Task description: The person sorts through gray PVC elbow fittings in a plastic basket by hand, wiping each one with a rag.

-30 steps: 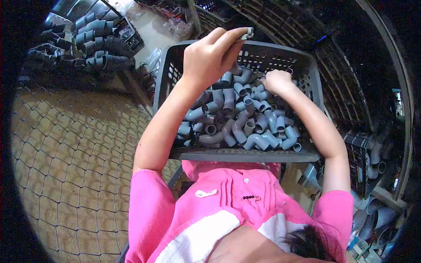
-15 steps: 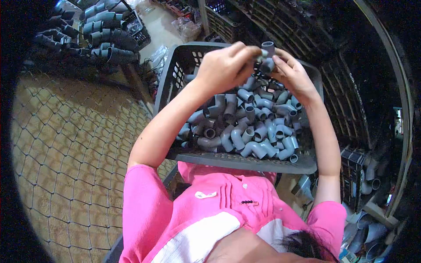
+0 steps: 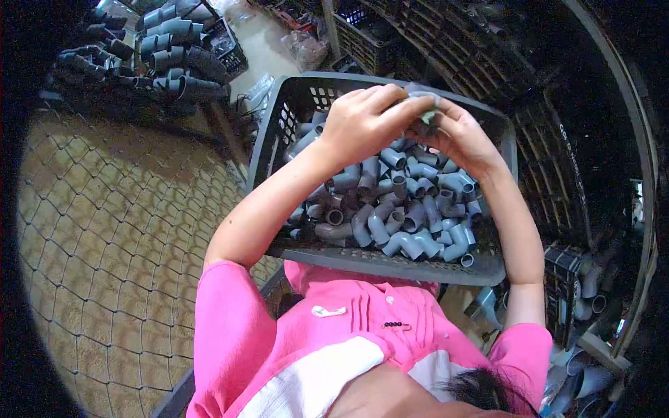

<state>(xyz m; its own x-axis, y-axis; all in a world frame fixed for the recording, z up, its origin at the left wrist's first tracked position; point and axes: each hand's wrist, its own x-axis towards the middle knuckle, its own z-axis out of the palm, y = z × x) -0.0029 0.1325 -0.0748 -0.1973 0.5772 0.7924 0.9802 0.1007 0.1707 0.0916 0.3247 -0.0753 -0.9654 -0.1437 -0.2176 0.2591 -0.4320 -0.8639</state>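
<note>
A dark grey slotted plastic basket [image 3: 273, 150] stands in front of my chest, filled with several grey plastic pipe elbows [image 3: 390, 219]. Both hands meet above its far half. My left hand [image 3: 366, 125] pinches a small pale piece [image 3: 421, 92] between thumb and fingertips. My right hand [image 3: 460, 139] is closed around a grey elbow fitting [image 3: 422, 125], which the fingers mostly hide. The pale piece is pressed against that fitting. Both forearms reach over the basket from the pink sleeves.
Chain-link mesh [image 3: 118, 244] covers the surface on the left. A heap of larger grey fittings [image 3: 171, 49] lies at the far left. Dark crates [image 3: 366, 24] stand behind the basket. More crates and grey fittings [image 3: 592, 279] crowd the right side.
My right hand lifted an elbow out of the basket. My left hand brought the pale piece to it, and both hands have since sunk slightly and closed around the fitting.
</note>
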